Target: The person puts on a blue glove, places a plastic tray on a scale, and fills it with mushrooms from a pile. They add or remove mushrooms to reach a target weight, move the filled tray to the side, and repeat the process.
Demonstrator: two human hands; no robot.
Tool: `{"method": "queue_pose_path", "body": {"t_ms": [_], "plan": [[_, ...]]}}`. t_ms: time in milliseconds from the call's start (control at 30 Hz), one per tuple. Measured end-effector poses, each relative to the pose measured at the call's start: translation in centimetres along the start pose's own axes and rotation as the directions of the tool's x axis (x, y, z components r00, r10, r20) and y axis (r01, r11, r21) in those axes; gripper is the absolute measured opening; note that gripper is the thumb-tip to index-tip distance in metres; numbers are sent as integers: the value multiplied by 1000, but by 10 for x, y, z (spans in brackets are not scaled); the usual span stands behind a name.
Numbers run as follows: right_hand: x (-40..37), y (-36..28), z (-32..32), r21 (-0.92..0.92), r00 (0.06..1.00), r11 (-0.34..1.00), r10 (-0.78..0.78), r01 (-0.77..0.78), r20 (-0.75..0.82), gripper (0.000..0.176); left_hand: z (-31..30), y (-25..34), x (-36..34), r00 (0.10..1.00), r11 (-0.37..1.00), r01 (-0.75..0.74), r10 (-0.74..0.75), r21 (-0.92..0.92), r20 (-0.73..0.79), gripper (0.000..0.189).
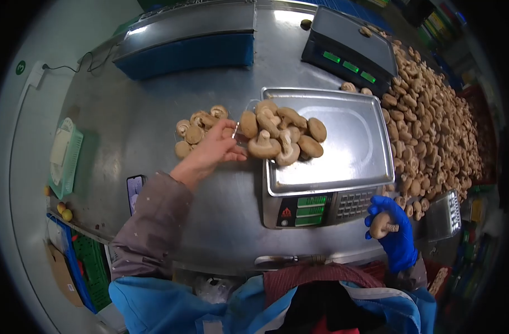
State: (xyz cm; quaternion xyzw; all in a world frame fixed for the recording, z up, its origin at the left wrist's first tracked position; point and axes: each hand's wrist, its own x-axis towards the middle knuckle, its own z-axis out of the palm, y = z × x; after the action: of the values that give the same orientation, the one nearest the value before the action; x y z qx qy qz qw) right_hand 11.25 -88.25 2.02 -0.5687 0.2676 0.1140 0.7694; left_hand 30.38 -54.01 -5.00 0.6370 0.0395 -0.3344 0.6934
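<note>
On the desk (154, 150) stand two scales; the near scale (343, 150) bears one clear tray (249, 104) of roughly eight mushrooms (279, 133), with six loose mushrooms (196, 132) just left of it. Left hand (215, 147) reaches forward, grip pinched on the tray's left rim. Gloved right hand (396, 236) sits low by the keypad (353, 204), grip clamped round a single mushroom (381, 224).

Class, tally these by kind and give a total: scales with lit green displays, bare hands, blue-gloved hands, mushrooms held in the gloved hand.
Scales with green displays: 2 (near scale, far scale)
Bare hands: 1 (left hand)
Blue-gloved hands: 1 (right hand)
Mushrooms in the gloved hand: 1 (held mushroom)
Total: 5
</note>
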Motion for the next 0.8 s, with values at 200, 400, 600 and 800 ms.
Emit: {"method": "queue_pose_path", "body": {"t_ms": [200,400,600,800], "plan": [[-19,1,-9,-43,996,997,-62,65,69,50,-9,6,-18,999,997,41,-39,-69,37,46],[-29,0,-17,-64,997,996,-59,62,54,49,-6,9,-22,999,999,8,-7,-49,33,50],[-31,0,-23,-53,996,997,-60,63,66,49,-4,5,-17,999,998,17,-15,-52,29,53],[-28,0,-25,-35,996,998,-57,59,64,49,-3,2,-7,999,998,19,-17,-61,47,56]]}}
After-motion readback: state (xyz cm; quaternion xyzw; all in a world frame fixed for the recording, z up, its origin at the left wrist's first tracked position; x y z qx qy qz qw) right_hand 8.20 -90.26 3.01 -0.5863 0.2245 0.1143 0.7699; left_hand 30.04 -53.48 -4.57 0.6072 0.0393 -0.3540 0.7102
